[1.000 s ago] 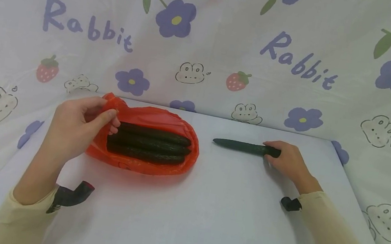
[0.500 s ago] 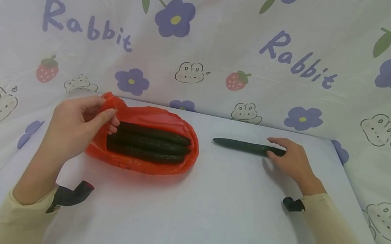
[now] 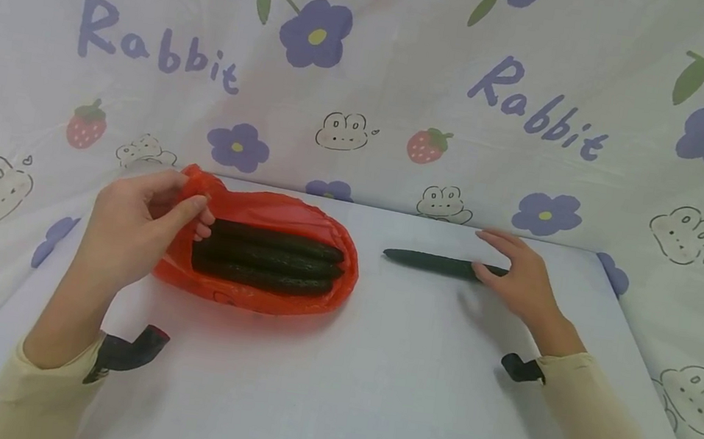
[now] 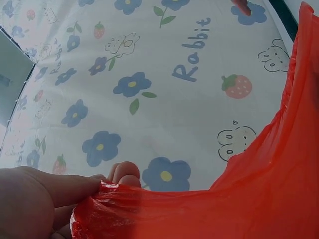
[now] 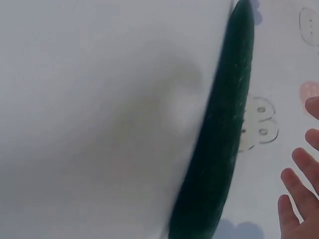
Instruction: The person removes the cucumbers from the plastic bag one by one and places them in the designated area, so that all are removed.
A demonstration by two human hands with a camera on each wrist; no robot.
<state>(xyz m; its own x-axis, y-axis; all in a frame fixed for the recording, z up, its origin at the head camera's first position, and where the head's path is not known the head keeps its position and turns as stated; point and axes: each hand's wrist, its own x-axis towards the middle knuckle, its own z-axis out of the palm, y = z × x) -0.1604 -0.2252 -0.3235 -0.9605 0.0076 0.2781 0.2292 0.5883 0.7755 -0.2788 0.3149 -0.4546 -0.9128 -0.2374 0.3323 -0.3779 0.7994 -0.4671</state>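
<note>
My left hand (image 3: pixel 134 224) pinches the gathered edge of a red plastic bag (image 3: pixel 289 213) on the left side of the table. Inside the bag's open mouth, dark green cucumbers (image 3: pixel 269 259) lie side by side, their left ends hidden. The left wrist view shows thumb and fingers on the bag's rim (image 4: pixel 149 209). A single cucumber (image 3: pixel 426 261) lies crosswise on the table to the right of the bag. Over its right end hovers my right hand (image 3: pixel 521 279), fingers spread and relaxed. In the right wrist view these fingers (image 5: pixel 299 191) are apart from the cucumber (image 5: pixel 219 129).
A white tabletop (image 3: pixel 329 394) carries everything. Behind it hangs a white cloth (image 3: pixel 398 70) printed with flowers, strawberries and rabbits. Dark wrist-worn camera mounts stick out at the left cuff (image 3: pixel 130 352) and the right cuff (image 3: pixel 522 368).
My right hand has let go of the single cucumber and lifted a little, fingers spreading. That cucumber lies where it was. The left hand and bag have hardly moved.
</note>
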